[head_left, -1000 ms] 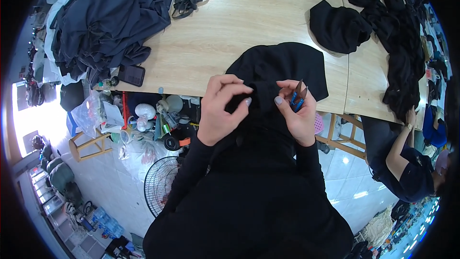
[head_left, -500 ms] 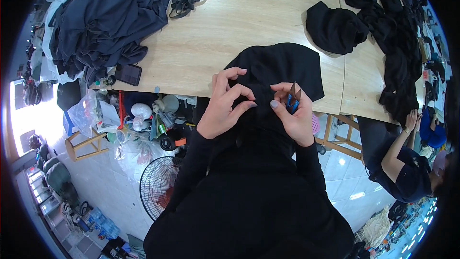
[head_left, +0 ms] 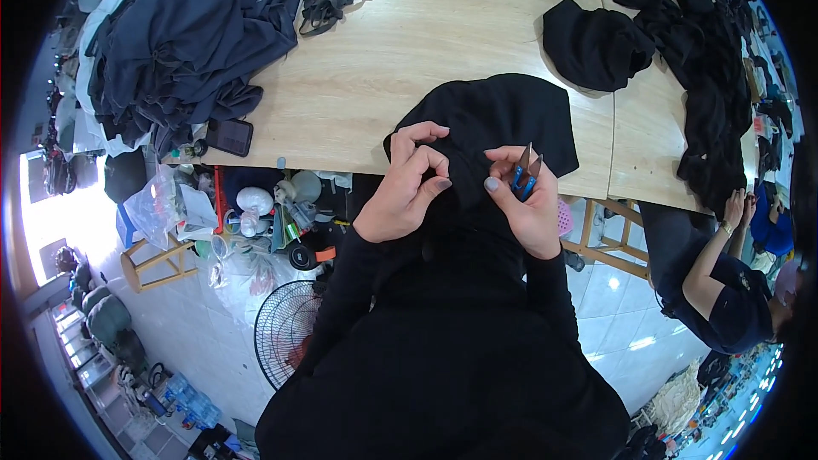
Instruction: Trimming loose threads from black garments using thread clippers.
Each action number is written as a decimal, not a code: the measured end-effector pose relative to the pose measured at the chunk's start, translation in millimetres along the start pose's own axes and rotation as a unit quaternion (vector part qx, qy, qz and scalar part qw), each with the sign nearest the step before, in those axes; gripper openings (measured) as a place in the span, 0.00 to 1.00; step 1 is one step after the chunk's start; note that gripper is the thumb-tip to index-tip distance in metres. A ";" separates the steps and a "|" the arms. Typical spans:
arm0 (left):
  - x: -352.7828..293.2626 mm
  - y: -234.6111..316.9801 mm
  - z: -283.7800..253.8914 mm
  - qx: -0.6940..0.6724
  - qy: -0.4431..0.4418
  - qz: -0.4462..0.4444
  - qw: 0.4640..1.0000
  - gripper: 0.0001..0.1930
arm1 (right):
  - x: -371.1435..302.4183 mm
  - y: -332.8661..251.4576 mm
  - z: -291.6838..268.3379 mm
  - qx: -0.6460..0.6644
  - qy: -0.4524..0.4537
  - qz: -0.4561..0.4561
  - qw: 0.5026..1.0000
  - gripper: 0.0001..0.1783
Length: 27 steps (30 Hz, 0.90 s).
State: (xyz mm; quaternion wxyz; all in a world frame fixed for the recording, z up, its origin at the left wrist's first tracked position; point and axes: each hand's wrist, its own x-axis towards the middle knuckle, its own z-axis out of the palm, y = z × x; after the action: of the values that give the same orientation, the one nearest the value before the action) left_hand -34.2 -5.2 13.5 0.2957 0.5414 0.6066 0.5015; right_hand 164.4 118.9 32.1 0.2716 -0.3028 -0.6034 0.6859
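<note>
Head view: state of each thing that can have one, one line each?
Left hand: thumb and index tips close together, grip unclear
Right hand: closed around blue-handled snips
Blue-handled snips: blades apart
Black cloth: partly on table, partly past its near edge
Navy cloth pile: crumpled
Black straps: tangled
Phone: lying flat
Fan: running or not, can't tell

Matt cloth piece (head_left: pixel 528 111); smooth, faintly glossy wooden tabletop (head_left: pixel 426 25); metal-bladed snips (head_left: pixel 529 185).

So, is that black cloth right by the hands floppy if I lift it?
Probably floppy: the black cloth lies in soft folds. It seems thin, so likely light. And it probably wouldn't roll, being spread out over the wood-grain table.
</note>
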 end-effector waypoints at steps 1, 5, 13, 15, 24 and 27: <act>-0.3 -1.3 -0.7 0.001 -0.002 0.000 1.000 0.11 | 0.0 0.3 0.4 0.005 -0.003 -0.001 1.000 0.18; -4.4 -9.9 1.5 -0.118 0.019 -0.024 0.993 0.06 | 0.3 1.2 4.2 0.020 -0.005 -0.004 1.000 0.18; -11.4 -21.5 4.8 -0.229 0.212 -0.295 0.903 0.07 | 0.9 1.9 2.8 0.009 0.000 -0.011 1.000 0.17; -15.0 -11.5 1.3 -0.265 0.199 -0.284 0.900 0.07 | 0.8 1.4 2.3 0.005 0.001 -0.010 1.000 0.17; -12.3 35.7 -4.1 0.049 0.090 -0.041 0.994 0.15 | 0.7 -1.6 4.4 -0.014 -0.016 -0.004 1.000 0.17; -8.7 30.1 -3.6 0.114 0.045 -0.050 0.991 0.14 | -0.8 -1.1 4.3 -0.008 -0.018 -0.002 1.000 0.17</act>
State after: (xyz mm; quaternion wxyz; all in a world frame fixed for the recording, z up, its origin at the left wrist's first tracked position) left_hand -24.5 -17.3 41.0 0.2292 0.5172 0.6987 0.4379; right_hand 161.7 115.5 33.6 0.2600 -0.2914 -0.6143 0.6856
